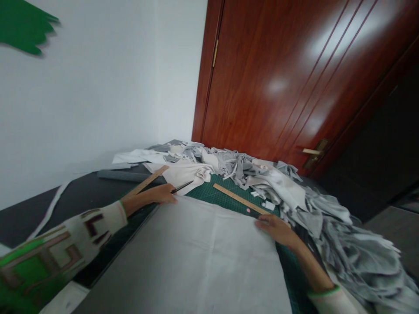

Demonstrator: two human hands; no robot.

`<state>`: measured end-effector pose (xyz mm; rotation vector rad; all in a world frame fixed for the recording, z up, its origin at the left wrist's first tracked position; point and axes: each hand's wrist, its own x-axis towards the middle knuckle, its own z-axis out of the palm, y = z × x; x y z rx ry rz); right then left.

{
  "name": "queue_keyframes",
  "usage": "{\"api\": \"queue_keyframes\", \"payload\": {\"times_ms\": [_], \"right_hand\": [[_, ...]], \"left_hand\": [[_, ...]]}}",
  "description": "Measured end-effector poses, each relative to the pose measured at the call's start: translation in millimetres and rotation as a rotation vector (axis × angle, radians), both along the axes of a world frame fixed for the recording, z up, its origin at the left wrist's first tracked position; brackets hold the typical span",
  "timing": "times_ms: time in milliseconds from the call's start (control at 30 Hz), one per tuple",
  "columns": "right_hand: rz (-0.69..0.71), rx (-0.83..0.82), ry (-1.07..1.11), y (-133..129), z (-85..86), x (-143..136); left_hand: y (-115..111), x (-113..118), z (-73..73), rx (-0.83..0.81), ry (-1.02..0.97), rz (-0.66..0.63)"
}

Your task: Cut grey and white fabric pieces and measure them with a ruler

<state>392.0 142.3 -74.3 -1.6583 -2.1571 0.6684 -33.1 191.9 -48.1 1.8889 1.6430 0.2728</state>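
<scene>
A large sheet of light grey fabric (203, 257) spreads across the near part of the table, a faint crease running down it. At its far left corner is my left hand (163, 194), fingers closed, with a slim dark pen (182, 187) poking out to the right and the fingertips touching the cloth. My right hand (275, 229) grips the far right edge of the same fabric between thumb and fingers. Beneath lies a green cutting mat (204, 192). Just beyond the fabric, a wooden ruler (240, 199) slants towards my right hand.
Another wooden ruler (145, 181) lies behind my left hand, beside a cream cloth piece (186, 174). Grey and white scraps (235, 163) line the back edge, and heaped grey cloth (356, 248) fills the right side. A white wall (98, 87) and brown door (262, 78) stand behind.
</scene>
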Motion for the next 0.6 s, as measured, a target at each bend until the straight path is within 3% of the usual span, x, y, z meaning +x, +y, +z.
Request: {"api": "queue_keyframes", "payload": {"times_ms": [233, 600], "right_hand": [[0.009, 0.088, -0.080, -6, 2.1, -7], [-0.035, 0.229, -0.139, 2, -19.1, -4]], "left_hand": [[-8, 6, -0.9, 0.056, -0.006, 0.073], [-4, 3, -5.4, 0.060, -0.065, 0.112]]}}
